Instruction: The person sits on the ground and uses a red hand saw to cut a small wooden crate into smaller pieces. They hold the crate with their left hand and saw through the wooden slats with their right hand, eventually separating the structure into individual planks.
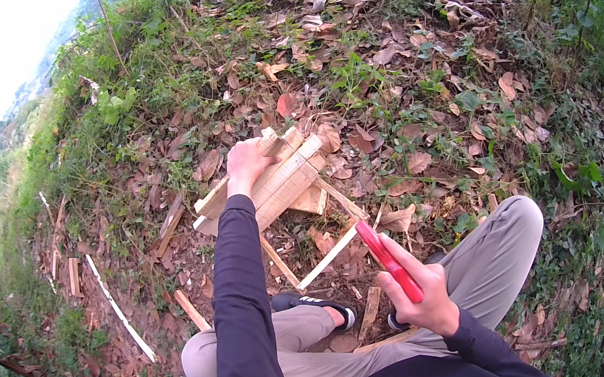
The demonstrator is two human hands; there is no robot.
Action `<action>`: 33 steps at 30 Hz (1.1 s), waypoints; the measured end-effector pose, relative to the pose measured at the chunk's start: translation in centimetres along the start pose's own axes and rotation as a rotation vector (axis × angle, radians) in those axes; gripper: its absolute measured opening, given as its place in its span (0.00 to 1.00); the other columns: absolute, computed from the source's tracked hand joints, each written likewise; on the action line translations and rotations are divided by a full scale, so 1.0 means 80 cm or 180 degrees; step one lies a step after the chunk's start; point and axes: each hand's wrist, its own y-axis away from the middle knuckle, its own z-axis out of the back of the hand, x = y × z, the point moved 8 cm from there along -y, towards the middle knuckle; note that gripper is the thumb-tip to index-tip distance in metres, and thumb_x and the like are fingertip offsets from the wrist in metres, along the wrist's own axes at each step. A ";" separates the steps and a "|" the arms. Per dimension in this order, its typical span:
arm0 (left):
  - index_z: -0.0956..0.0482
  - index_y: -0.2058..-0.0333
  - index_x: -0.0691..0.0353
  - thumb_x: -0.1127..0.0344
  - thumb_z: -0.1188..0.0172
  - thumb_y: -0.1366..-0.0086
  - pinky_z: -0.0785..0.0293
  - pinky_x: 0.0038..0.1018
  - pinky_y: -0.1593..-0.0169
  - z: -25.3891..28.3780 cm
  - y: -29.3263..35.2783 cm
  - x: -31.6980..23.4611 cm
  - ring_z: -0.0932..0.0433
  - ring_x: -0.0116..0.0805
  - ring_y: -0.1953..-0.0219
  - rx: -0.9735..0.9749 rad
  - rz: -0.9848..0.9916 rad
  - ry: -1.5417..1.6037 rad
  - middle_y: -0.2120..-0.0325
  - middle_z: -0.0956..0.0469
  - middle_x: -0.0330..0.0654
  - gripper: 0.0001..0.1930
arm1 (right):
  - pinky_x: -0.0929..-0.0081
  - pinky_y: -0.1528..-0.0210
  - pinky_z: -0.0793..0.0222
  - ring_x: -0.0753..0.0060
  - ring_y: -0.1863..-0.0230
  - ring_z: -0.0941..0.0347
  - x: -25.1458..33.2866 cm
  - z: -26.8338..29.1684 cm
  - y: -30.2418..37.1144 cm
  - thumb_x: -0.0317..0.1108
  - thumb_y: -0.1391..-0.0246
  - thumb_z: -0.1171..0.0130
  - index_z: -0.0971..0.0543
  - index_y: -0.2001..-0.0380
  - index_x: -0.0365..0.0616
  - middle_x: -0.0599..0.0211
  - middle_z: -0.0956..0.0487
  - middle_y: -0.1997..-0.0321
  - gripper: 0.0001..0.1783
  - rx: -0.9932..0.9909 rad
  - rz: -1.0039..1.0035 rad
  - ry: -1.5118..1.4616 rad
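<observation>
Holding the bundle of pale split wooden slats (270,181) down works best with a firm, flat press, so it cannot slide. It rests on the leafy ground ahead — light, flat sticks stacked crosswise. The left hand (245,166) grips its top. The right hand (419,292) is clenched round a red-handled tool (389,260) — keep it well away.

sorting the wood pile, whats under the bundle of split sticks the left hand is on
Under the bundle of split sticks lie dry leaves and a thin strip. The ground directly beneath is covered.
</observation>
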 end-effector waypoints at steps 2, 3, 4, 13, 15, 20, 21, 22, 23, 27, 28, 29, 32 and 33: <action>0.14 0.61 0.55 0.43 0.22 0.57 0.21 0.41 0.54 -0.004 -0.002 0.000 0.16 0.47 0.60 -0.0033 -0.0004 -0.0041 0.66 0.15 0.47 0.28 | 0.75 0.74 0.26 0.66 0.80 0.20 -0.004 0.012 0.023 0.27 0.46 0.36 0.30 0.37 0.31 0.48 0.15 0.62 0.33 -0.0092 0.0025 -0.0126; 0.14 0.61 0.55 0.41 0.23 0.57 0.21 0.41 0.54 0.000 -0.008 -0.003 0.16 0.47 0.60 -0.0076 -0.0128 -0.0063 0.66 0.15 0.47 0.29 | 0.75 0.73 0.26 0.67 0.80 0.20 0.000 0.022 0.028 0.28 0.46 0.36 0.30 0.37 0.30 0.47 0.15 0.61 0.32 -0.0117 0.0074 -0.0090; 0.14 0.62 0.55 0.40 0.23 0.57 0.21 0.41 0.54 0.002 -0.006 -0.002 0.16 0.46 0.61 -0.0095 -0.0132 -0.0092 0.67 0.15 0.47 0.30 | 0.76 0.73 0.26 0.67 0.80 0.20 0.004 0.028 0.033 0.28 0.45 0.36 0.30 0.38 0.29 0.46 0.15 0.59 0.32 -0.0140 0.0124 -0.0055; 0.16 0.54 0.57 0.40 0.23 0.56 0.20 0.40 0.54 -0.006 0.001 -0.027 0.16 0.46 0.59 0.0056 -0.0144 -0.0399 0.63 0.15 0.49 0.35 | 0.76 0.74 0.28 0.72 0.80 0.21 -0.068 -0.028 -0.068 0.27 0.44 0.37 0.28 0.38 0.33 0.49 0.16 0.62 0.29 -0.0625 0.0409 -0.0524; 0.16 0.54 0.57 0.40 0.23 0.56 0.20 0.40 0.53 -0.007 0.003 -0.026 0.16 0.46 0.58 0.0082 -0.0171 -0.0407 0.63 0.15 0.50 0.35 | 0.72 0.73 0.26 0.66 0.78 0.19 -0.083 -0.050 -0.096 0.29 0.42 0.38 0.28 0.38 0.34 0.47 0.16 0.64 0.28 -0.0627 0.0434 -0.0627; 0.17 0.53 0.57 0.41 0.24 0.54 0.21 0.42 0.52 -0.013 0.003 -0.026 0.16 0.48 0.58 0.0104 -0.0159 -0.0393 0.65 0.15 0.50 0.33 | 0.67 0.72 0.26 0.55 0.75 0.18 -0.095 -0.080 -0.131 0.31 0.41 0.38 0.27 0.39 0.35 0.45 0.17 0.67 0.27 -0.0609 0.0496 -0.0725; 0.16 0.56 0.57 0.42 0.24 0.54 0.21 0.42 0.53 -0.012 0.006 -0.025 0.16 0.49 0.59 0.0001 -0.0203 -0.0380 0.65 0.15 0.50 0.31 | 0.67 0.71 0.26 0.54 0.75 0.19 -0.097 -0.083 -0.133 0.31 0.41 0.38 0.27 0.40 0.35 0.45 0.18 0.67 0.27 -0.0555 0.0453 -0.0726; 0.16 0.57 0.57 0.42 0.24 0.54 0.21 0.42 0.53 -0.013 0.007 -0.022 0.16 0.48 0.59 0.0021 -0.0208 -0.0356 0.65 0.15 0.50 0.31 | 0.66 0.71 0.26 0.53 0.74 0.19 -0.099 -0.087 -0.135 0.32 0.41 0.38 0.27 0.40 0.35 0.45 0.18 0.68 0.26 -0.0500 0.0411 -0.0726; 0.16 0.57 0.57 0.42 0.24 0.54 0.21 0.42 0.53 -0.013 0.007 -0.019 0.16 0.48 0.59 0.0040 -0.0212 -0.0332 0.65 0.15 0.50 0.30 | 0.65 0.71 0.26 0.52 0.74 0.19 -0.103 -0.091 -0.137 0.32 0.41 0.38 0.27 0.39 0.36 0.46 0.18 0.68 0.27 -0.0513 0.0450 -0.0687; 0.16 0.59 0.56 0.43 0.25 0.54 0.21 0.41 0.54 -0.010 0.008 -0.024 0.16 0.47 0.60 0.0140 -0.0208 -0.0356 0.66 0.15 0.50 0.28 | 0.66 0.71 0.26 0.53 0.74 0.19 -0.109 -0.092 -0.126 0.32 0.41 0.38 0.28 0.38 0.37 0.47 0.18 0.68 0.28 -0.0404 0.0433 -0.0631; 0.16 0.60 0.56 0.43 0.25 0.53 0.21 0.41 0.55 -0.007 0.011 -0.031 0.16 0.47 0.60 0.0088 -0.0244 -0.0317 0.66 0.15 0.50 0.28 | 0.66 0.71 0.26 0.54 0.75 0.19 -0.109 -0.090 -0.119 0.32 0.41 0.38 0.28 0.38 0.37 0.48 0.18 0.68 0.28 -0.0457 0.0476 -0.0619; 0.16 0.60 0.56 0.43 0.25 0.53 0.21 0.41 0.55 -0.006 0.015 -0.040 0.16 0.47 0.60 0.0036 -0.0281 -0.0278 0.66 0.15 0.49 0.27 | 0.66 0.71 0.26 0.54 0.75 0.20 -0.108 -0.088 -0.116 0.33 0.41 0.38 0.28 0.38 0.37 0.49 0.18 0.69 0.28 -0.0512 0.0519 -0.0605; 0.16 0.62 0.57 0.43 0.25 0.53 0.21 0.41 0.55 -0.006 0.020 -0.036 0.16 0.46 0.61 -0.0131 -0.0391 -0.0273 0.66 0.15 0.49 0.27 | 0.66 0.73 0.27 0.56 0.79 0.22 -0.095 -0.099 -0.130 0.33 0.41 0.38 0.28 0.38 0.39 0.50 0.18 0.73 0.28 -0.0487 0.0561 -0.0576; 0.15 0.62 0.57 0.44 0.24 0.54 0.21 0.41 0.55 -0.007 0.018 -0.035 0.16 0.46 0.61 -0.0160 -0.0359 -0.0261 0.66 0.15 0.49 0.27 | 0.67 0.74 0.27 0.57 0.81 0.24 -0.092 -0.099 -0.137 0.33 0.41 0.38 0.28 0.38 0.39 0.52 0.19 0.76 0.28 -0.0554 0.0524 -0.0624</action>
